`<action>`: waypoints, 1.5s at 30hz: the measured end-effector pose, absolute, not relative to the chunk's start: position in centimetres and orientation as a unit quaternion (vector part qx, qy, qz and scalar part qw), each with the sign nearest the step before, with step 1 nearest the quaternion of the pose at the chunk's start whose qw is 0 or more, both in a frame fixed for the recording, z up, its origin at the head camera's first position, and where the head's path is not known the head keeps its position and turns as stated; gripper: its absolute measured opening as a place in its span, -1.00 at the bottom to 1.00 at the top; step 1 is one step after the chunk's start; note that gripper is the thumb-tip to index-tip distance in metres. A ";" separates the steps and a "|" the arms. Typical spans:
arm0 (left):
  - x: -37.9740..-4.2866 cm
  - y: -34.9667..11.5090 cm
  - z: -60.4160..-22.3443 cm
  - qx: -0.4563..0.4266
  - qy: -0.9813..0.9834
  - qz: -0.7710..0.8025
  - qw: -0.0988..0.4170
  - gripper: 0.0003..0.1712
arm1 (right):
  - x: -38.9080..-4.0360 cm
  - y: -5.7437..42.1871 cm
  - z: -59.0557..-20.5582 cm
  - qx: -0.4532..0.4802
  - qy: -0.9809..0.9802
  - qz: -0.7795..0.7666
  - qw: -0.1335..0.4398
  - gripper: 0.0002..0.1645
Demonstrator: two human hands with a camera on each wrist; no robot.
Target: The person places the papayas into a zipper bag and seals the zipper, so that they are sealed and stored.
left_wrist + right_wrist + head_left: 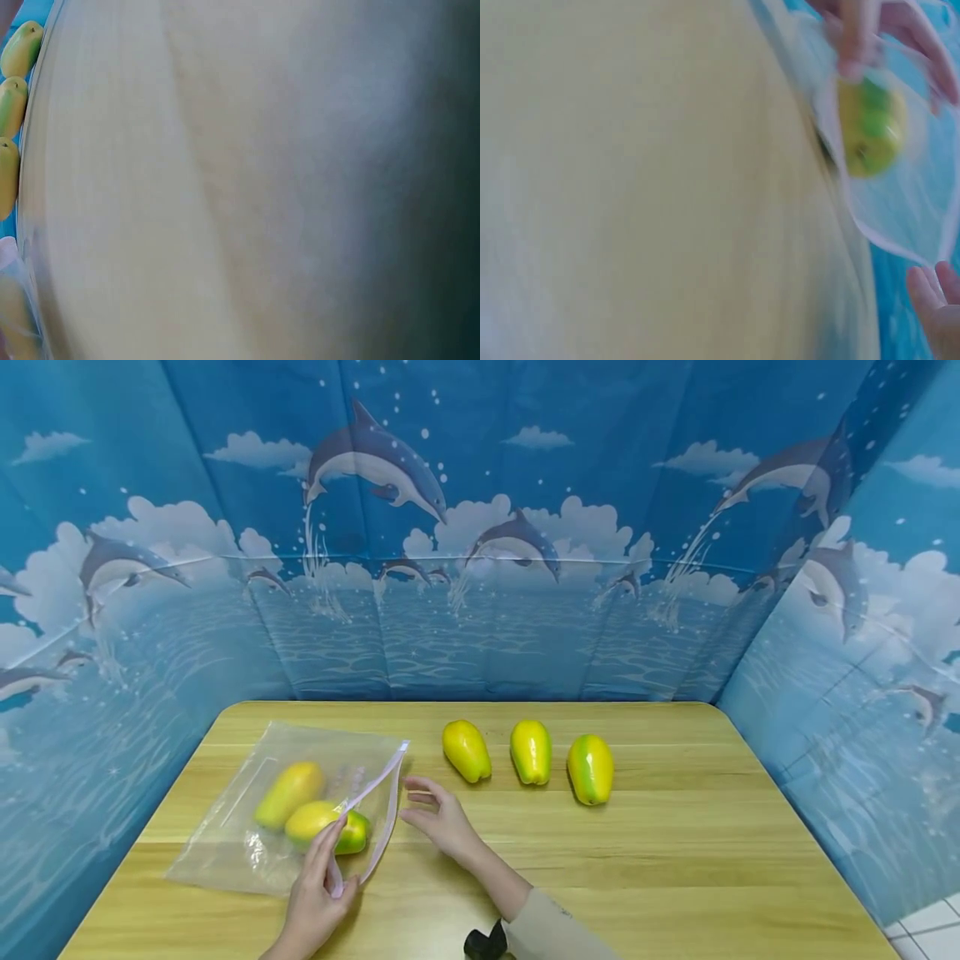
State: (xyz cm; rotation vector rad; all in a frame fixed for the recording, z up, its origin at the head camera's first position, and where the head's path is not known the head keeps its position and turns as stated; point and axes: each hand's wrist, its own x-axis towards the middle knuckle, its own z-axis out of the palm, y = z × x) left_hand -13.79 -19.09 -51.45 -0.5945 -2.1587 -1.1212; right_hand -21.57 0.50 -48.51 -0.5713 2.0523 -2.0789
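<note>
A clear zip bag [225, 852] with a pale purple zip edge lies on the left side of the table. Inside are two yellow-green papayas, one papaya [288, 795] behind the other papaya [311, 823], whose green end points at the bag's mouth. My left hand [315, 897] grips the near part of the mouth edge, holding it apart. Beside the far part of the mouth, my right hand [444, 825] has its fingers loosely extended, nothing held. The right wrist view shows the gaping mouth and the green-tipped papaya [870, 127].
Three more papayas stand in a row right of the bag: a left papaya [467, 752], a middle papaya [531, 752] and a right papaya [590, 770]. The wooden table [675, 860] meets a blue dolphin curtain [487, 635] at the back and sides.
</note>
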 end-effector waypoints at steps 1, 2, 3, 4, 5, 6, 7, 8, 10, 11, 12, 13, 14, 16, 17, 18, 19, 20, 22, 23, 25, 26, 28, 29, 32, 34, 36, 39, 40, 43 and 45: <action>-13.8 -19.0 -51.3 -0.225 -0.818 -0.426 0.315 0.12 | -21.6 1.1 -48.1 -0.183 0.686 -0.700 0.077 -0.43; -13.7 -18.9 -51.2 -0.225 -0.816 -0.428 0.317 0.11 | -21.6 1.8 -47.6 -0.174 0.685 -0.703 0.071 -0.42; -13.7 -18.9 -51.1 -0.225 -0.816 -0.428 0.317 0.10 | -21.6 2.4 -47.1 -0.167 0.687 -0.705 0.063 -0.42; -13.7 -18.9 -51.1 -0.225 -0.815 -0.430 0.318 0.10 | -21.6 3.1 -46.6 -0.161 0.688 -0.705 0.053 -0.41; -13.7 -18.9 -51.1 -0.224 -0.815 -0.429 0.318 0.10 | -21.6 3.7 -46.1 -0.155 0.689 -0.706 0.043 -0.41; -13.7 -18.9 -51.1 -0.224 -0.816 -0.428 0.318 0.11 | -21.7 4.4 -45.7 -0.148 0.692 -0.706 0.033 -0.40; -13.7 -18.9 -51.2 -0.224 -0.817 -0.427 0.317 0.11 | -21.7 5.0 -45.4 -0.143 0.693 -0.707 0.022 -0.39; -13.8 -19.0 -51.3 -0.224 -0.818 -0.426 0.316 0.12 | -21.8 5.7 -45.4 -0.136 0.697 -0.704 0.010 -0.38; -13.8 -19.2 -51.5 -0.225 -0.819 -0.425 0.312 0.13 | -22.2 7.0 -45.7 -0.124 0.700 -0.703 -0.016 -0.37; -13.8 -19.2 -51.7 -0.225 -0.820 -0.426 0.310 0.14 | -22.4 7.6 -46.0 -0.117 0.701 -0.703 -0.029 -0.37; -13.9 -19.3 -51.7 -0.226 -0.820 -0.427 0.307 0.13 | -22.6 8.3 -46.2 -0.108 0.704 -0.701 -0.042 -0.37; -13.9 -19.3 -51.8 -0.227 -0.820 -0.428 0.305 0.13 | -22.8 8.9 -46.5 -0.102 0.706 -0.699 -0.056 -0.37; -13.9 -19.4 -51.9 -0.228 -0.819 -0.429 0.304 0.13 | -22.9 9.6 -46.7 -0.094 0.707 -0.697 -0.069 -0.37; -13.9 -19.4 -51.9 -0.229 -0.819 -0.430 0.302 0.13 | -23.0 10.7 -46.9 -0.082 0.709 -0.694 -0.094 -0.37; -14.0 -19.5 -51.9 -0.230 -0.819 -0.430 0.303 0.13 | -23.0 11.3 -46.9 -0.074 0.712 -0.690 -0.105 -0.36; -14.0 -19.5 -51.9 -0.231 -0.819 -0.429 0.304 0.12 | -23.0 11.8 -46.9 -0.067 0.713 -0.688 -0.116 -0.36; -14.0 -19.5 -51.9 -0.231 -0.819 -0.428 0.304 0.12 | -23.0 12.3 -46.8 -0.062 0.712 -0.688 -0.125 -0.36; -14.1 -19.5 -51.8 -0.232 -0.819 -0.427 0.305 0.12 | -22.9 12.9 -46.7 -0.055 0.712 -0.687 -0.132 -0.35; -14.1 -19.5 -51.8 -0.232 -0.819 -0.427 0.306 0.11 | -22.8 13.8 -46.6 -0.041 0.711 -0.686 -0.150 -0.34; -14.1 -19.5 -51.7 -0.232 -0.820 -0.427 0.304 0.11 | -22.7 14.3 -46.5 -0.034 0.710 -0.686 -0.157 -0.34; -14.2 -19.6 -51.7 -0.232 -0.819 -0.428 0.304 0.11 | -22.6 15.2 -46.5 -0.022 0.707 -0.686 -0.174 -0.32; -14.2 -19.6 -51.7 -0.231 -0.819 -0.428 0.303 0.11 | -22.5 15.6 -46.6 -0.015 0.706 -0.684 -0.183 -0.31; -14.2 -19.6 -51.6 -0.231 -0.820 -0.427 0.304 0.11 | -22.4 16.4 -46.9 -0.001 0.709 -0.675 -0.204 -0.29; -14.2 -19.6 -51.6 -0.231 -0.820 -0.427 0.304 0.11 | -22.4 16.8 -47.0 0.006 0.710 -0.671 -0.214 -0.29; -14.3 -19.7 -51.6 -0.231 -0.819 -0.428 0.304 0.10 | -22.3 17.9 -47.4 0.029 0.719 -0.650 -0.247 -0.29; -14.4 -19.7 -51.6 -0.232 -0.819 -0.427 0.305 0.10 | -22.2 18.5 -47.7 0.044 0.725 -0.634 -0.264 -0.29; -14.5 -19.8 -51.6 -0.233 -0.819 -0.428 0.303 0.09 | -22.2 18.9 -47.9 0.059 0.734 -0.617 -0.278 -0.29; -14.6 -19.8 -51.6 -0.234 -0.818 -0.428 0.306 0.10 | -22.1 19.5 -48.1 0.083 0.741 -0.597 -0.294 -0.29; -14.6 -19.8 -51.6 -0.234 -0.818 -0.428 0.306 0.10 | -22.1 19.7 -48.2 0.093 0.743 -0.592 -0.298 -0.29; -14.7 -19.8 -51.6 -0.236 -0.816 -0.427 0.308 0.10 | -22.0 20.0 -48.5 0.125 0.749 -0.580 -0.297 -0.29; -14.7 -19.8 -51.7 -0.235 -0.818 -0.427 0.306 0.10 | -21.9 20.1 -48.7 0.144 0.753 -0.574 -0.287 -0.28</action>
